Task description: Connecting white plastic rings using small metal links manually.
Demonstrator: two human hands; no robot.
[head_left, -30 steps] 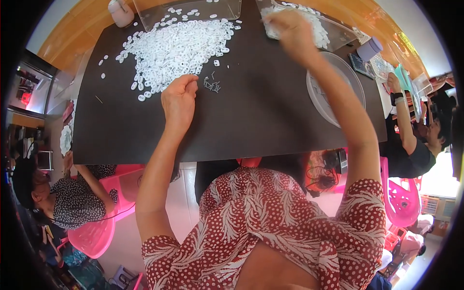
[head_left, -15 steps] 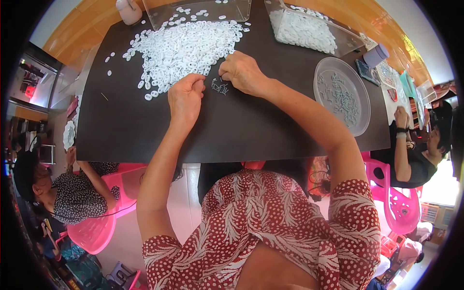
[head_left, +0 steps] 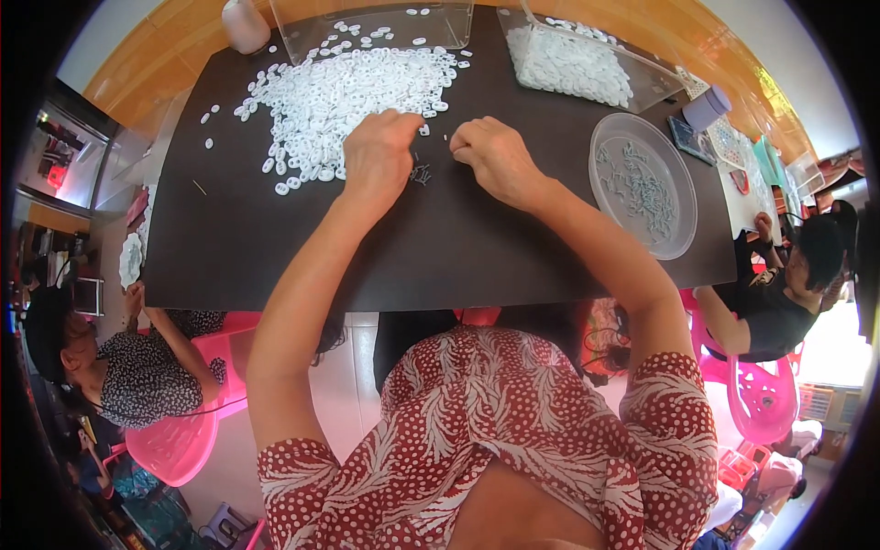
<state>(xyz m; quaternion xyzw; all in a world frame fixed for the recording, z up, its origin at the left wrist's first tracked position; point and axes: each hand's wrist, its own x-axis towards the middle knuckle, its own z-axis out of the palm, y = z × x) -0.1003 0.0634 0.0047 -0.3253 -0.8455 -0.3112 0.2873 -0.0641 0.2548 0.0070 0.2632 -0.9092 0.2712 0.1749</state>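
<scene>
A broad heap of small white oval plastic pieces with holes (head_left: pixel 339 96) lies on the dark table. My left hand (head_left: pixel 380 158) is at the heap's right edge, fingers bent and closed beside a loose white piece (head_left: pixel 424 130); whatever they hold is hidden. To its right, apart from the heap, my right hand (head_left: pixel 500 158) has its thumb and fingers pinched together, and what is in them is too small to make out. A little cluster of grey screws (head_left: pixel 420 173) lies just right of my left wrist, partly covered by it.
At right stands a round clear tray (head_left: pixel 686 220) holding many screws. Behind it are a clear bin (head_left: pixel 655 87) of white pieces, a phone (head_left: pixel 689 139) and a lilac-lidded container (head_left: pixel 706 108). A thin stick (head_left: pixel 199 187) lies at left. People sit at both sides.
My left hand has moved up and right, partly over the screws. My right hand has shifted right and slightly down, away from the heap. The person at right has lowered an arm.
</scene>
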